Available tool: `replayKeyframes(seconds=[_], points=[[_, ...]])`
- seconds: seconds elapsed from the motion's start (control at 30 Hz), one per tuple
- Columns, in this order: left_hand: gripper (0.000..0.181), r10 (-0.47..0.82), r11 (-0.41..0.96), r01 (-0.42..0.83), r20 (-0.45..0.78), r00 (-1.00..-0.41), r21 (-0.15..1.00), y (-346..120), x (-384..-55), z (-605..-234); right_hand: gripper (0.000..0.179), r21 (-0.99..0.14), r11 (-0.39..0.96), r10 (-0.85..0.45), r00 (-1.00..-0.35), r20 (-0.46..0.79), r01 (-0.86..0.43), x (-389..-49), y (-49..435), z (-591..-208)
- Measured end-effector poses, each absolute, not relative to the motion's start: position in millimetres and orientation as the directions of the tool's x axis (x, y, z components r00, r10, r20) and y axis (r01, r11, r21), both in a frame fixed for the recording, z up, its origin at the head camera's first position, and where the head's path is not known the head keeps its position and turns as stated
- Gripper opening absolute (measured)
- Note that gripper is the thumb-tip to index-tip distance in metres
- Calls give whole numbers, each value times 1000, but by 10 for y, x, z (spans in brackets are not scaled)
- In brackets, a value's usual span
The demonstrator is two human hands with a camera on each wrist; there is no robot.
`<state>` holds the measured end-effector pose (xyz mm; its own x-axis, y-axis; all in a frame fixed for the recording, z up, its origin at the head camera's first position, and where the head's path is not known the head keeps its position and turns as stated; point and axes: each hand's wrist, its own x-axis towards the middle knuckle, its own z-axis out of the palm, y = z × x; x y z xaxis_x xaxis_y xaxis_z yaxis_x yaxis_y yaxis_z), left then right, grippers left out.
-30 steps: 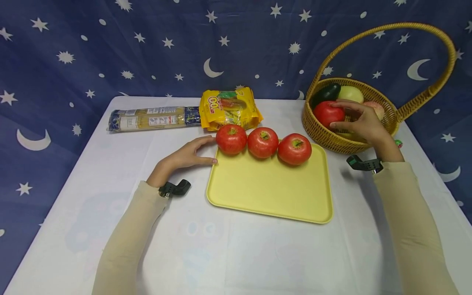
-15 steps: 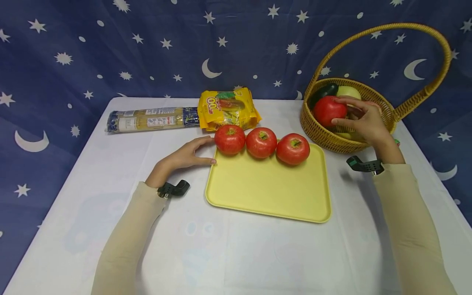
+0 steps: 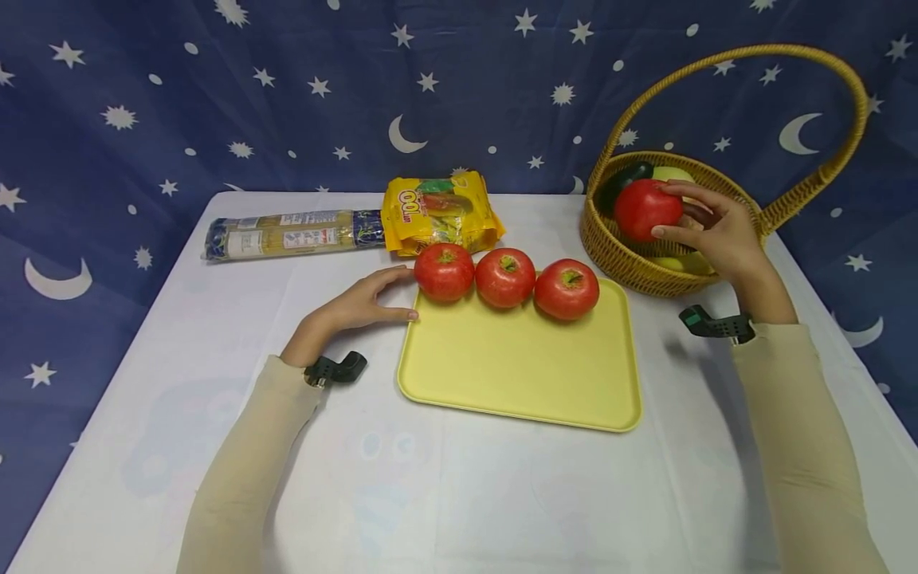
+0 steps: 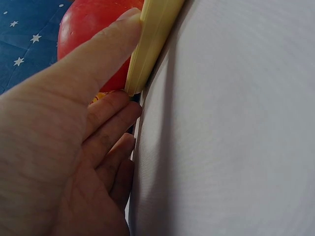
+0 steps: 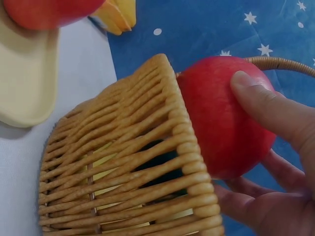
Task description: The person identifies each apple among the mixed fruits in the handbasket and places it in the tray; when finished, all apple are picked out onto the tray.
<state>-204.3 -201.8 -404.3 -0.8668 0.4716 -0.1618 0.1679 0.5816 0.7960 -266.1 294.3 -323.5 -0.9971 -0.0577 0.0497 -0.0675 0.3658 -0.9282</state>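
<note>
My right hand [image 3: 720, 231] grips a red apple [image 3: 649, 210] between thumb and fingers, over the left side of the wicker basket [image 3: 620, 267]. In the right wrist view the apple [image 5: 216, 118] is partly hidden behind the basket rim. My left hand [image 3: 358, 301] rests at the left edge of the yellow tray [image 3: 523, 367]. Its thumb touches the tray rim [image 4: 147, 46] in the left wrist view, and the loosely extended fingers lie by the tray corner. Three more red apples stand in a row along the tray's far edge; the leftmost apple [image 3: 444, 273] is beside my left fingers.
Inside the basket are a dark green vegetable [image 3: 625, 185], a pale green fruit [image 3: 672, 173] and something yellow [image 3: 674, 264]. A tall handle [image 3: 746, 53] arches over it. Behind the tray lie a yellow packet [image 3: 441, 214] and a long pack of pasta [image 3: 287, 233].
My right hand has lifted the apple a little and drawn it slightly right within the basket opening. The left hand has stayed at the tray. The head view has shifted slightly.
</note>
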Motion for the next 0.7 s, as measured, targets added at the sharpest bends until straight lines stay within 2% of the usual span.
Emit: replayKeyframes(seconds=[0.33, 0.7], points=[[75, 472, 585, 173, -159, -867, 792, -2017, -2049, -4049, 58, -972, 221, -77, -995, 67, -83, -2575, 2937, -3184], [75, 478, 575, 173, -157, -864, 799, -2010, -2051, -4051, 58, -988, 42, -145, -979, 144, -152, -2487, 2925, -3173]])
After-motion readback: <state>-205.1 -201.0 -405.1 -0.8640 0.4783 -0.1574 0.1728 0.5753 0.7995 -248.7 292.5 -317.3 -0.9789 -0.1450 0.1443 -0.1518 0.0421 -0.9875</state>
